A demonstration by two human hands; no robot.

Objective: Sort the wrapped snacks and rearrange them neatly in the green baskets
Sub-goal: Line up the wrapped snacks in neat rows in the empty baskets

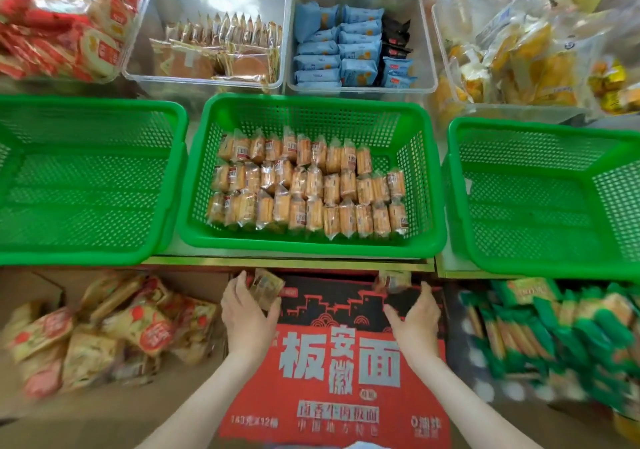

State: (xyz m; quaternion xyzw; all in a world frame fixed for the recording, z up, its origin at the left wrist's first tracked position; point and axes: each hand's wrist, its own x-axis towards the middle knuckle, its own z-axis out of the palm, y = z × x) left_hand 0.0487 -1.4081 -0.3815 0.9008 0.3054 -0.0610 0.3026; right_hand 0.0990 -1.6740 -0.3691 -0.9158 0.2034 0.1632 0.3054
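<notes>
Left hand (247, 313), grip curled round 1 wrapped biscuit packet (266, 287), right hand (415, 313) beside a second packet (393, 281) (blurred, possibly pinched, cannot tell), both over a red carton (332, 362), 3 packet rows (308, 185) in the middle green basket (311, 244).

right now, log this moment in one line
left hand grips snack pack | right hand holds second pack | both above red box | middle basket: three snack rows
</notes>
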